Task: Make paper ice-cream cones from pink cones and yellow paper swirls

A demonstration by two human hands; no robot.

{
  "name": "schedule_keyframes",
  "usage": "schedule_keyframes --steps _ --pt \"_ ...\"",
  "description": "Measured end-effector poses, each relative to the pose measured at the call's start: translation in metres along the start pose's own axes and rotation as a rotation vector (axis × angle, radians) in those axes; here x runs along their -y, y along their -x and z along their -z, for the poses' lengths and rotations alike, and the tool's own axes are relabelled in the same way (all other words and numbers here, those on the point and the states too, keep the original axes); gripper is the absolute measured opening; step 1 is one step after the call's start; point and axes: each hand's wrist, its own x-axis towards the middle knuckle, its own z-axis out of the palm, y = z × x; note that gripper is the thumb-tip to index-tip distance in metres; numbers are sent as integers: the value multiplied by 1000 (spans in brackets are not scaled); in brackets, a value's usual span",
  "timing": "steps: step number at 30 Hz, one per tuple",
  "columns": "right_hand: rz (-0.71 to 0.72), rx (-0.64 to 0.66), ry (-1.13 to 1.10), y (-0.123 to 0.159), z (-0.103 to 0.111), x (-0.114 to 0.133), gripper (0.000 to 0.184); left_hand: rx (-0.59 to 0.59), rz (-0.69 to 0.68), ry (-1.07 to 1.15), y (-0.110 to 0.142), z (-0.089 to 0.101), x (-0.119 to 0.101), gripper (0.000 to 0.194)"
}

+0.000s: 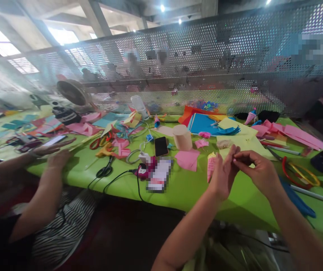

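My left hand [223, 171] and my right hand [257, 169] meet above the green table [178, 188], fingertips pinched together on something too small to make out. A folded pink paper piece [211, 165] stands just left of my left hand. A pink paper square [188, 159] lies further left. A tan paper roll [182, 137] stands behind it, next to a black phone [161, 146].
Another person's arms [45, 177] rest on the table at left. Black scissors [105, 170], orange scissors [100, 142], a glue gun with cable [143, 171], red-yellow scissors [299, 173], blue and orange paper sheets [206, 122] and pink scraps lie around. A perforated metal screen [206, 64] closes the far side.
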Motion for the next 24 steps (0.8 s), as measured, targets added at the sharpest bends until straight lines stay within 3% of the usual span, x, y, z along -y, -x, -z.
schedule_keyframes --steps 10,18,24 --pt "33 86 47 1 8 8 17 97 10 -168 7 5 -3 72" --pt "-150 86 -418 3 11 6 25 112 29 -155 1 8 -13 86" --pt "75 129 -132 10 0 18 13 57 66 -133 0 7 -3 89"
